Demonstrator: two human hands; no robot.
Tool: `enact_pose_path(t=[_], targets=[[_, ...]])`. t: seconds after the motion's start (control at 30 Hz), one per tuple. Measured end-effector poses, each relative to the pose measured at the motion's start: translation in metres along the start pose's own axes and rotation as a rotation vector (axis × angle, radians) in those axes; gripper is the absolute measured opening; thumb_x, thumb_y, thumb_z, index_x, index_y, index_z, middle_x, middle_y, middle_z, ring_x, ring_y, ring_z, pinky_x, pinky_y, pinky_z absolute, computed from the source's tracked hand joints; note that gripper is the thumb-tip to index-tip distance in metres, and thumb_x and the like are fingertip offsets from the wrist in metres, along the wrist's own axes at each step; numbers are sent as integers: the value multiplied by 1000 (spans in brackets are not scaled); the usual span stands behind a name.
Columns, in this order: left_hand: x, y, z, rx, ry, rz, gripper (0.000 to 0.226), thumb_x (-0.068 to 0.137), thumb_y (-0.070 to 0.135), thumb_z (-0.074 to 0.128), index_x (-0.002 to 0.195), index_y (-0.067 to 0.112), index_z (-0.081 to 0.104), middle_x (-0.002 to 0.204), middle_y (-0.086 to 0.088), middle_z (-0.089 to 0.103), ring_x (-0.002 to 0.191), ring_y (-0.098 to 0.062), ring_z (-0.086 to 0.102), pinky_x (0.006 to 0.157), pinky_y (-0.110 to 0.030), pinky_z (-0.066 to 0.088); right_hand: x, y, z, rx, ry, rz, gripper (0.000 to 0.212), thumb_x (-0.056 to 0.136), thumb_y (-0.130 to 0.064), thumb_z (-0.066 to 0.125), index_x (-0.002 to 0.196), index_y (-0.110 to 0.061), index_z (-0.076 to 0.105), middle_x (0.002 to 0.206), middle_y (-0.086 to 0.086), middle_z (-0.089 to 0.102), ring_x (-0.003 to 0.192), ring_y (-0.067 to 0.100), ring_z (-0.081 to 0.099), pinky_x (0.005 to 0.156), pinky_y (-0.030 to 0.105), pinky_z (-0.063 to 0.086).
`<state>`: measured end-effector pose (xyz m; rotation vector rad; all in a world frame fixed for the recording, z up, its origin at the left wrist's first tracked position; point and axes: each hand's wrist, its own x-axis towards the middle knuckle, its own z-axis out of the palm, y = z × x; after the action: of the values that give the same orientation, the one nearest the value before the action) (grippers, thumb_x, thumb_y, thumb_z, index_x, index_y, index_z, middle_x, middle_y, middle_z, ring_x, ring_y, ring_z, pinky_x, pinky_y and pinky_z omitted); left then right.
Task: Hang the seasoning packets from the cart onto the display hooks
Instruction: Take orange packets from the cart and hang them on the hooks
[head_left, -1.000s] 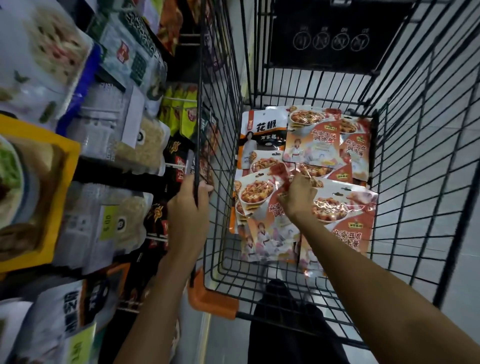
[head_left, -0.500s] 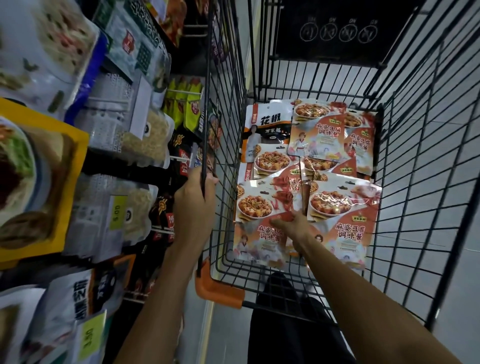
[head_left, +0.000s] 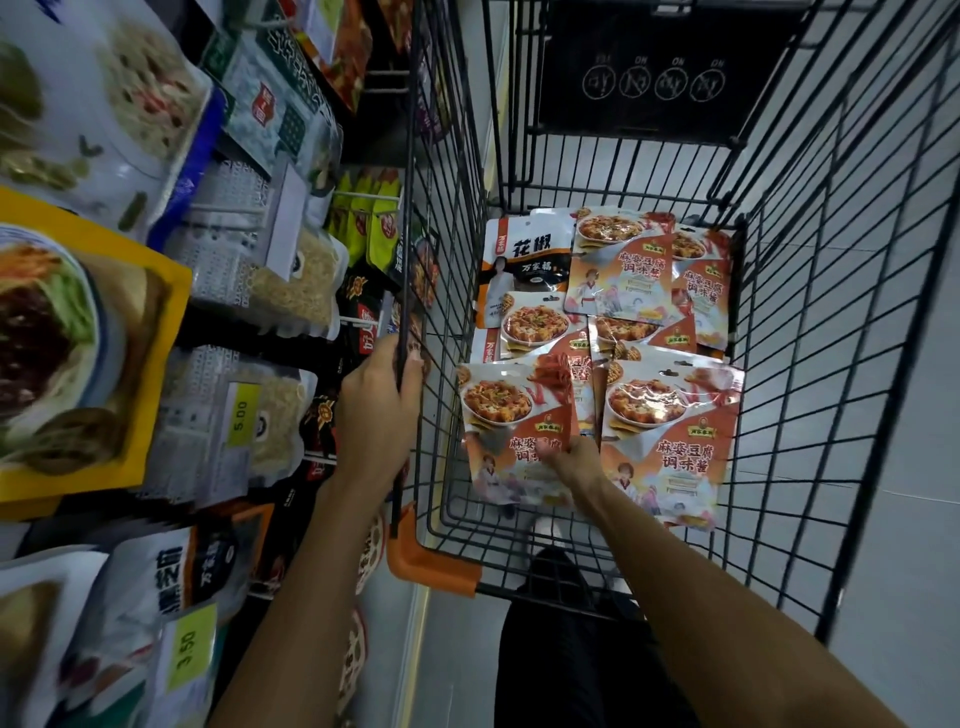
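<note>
1. Our left hand (head_left: 382, 400) grips the cart (head_left: 810, 332) rim; our right hand (head_left: 571, 460) pinches the nearest seasoning packet (head_left: 506, 410).
2. The other packets (head_left: 670, 415) lie across the cart floor. We judge that the hanging is mostly ahead of us, this one included.

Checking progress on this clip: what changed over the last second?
The right hand drew back along the near-left packet, from its top to its lower half; grip unclear. The left hand still holds the cart by its side wire; the other packets stayed.
</note>
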<state>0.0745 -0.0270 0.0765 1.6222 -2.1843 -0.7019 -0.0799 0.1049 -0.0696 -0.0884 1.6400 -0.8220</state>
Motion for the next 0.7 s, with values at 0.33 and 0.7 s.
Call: enact_pose_path(t=[0.33, 0.7], targets=[[-16, 61, -4, -192, -170, -42, 52, 84, 32, 71, 129, 15, 50, 121, 5, 55, 110, -10, 51, 91, -23, 40, -98, -78, -66, 250, -137, -191, 11, 94, -13, 57, 87, -6, 60, 81, 9, 69, 85, 31, 66, 85, 43, 54], [-14, 62, 48, -661, -633, -460, 21, 88, 17, 66, 93, -3, 66, 76, -5, 69, 68, -16, 64, 60, -21, 49, -87, -66, -71, 235, 9, -196, 15, 95, -17, 58, 102, -5, 63, 93, 4, 67, 87, 17, 65, 74, 22, 52]])
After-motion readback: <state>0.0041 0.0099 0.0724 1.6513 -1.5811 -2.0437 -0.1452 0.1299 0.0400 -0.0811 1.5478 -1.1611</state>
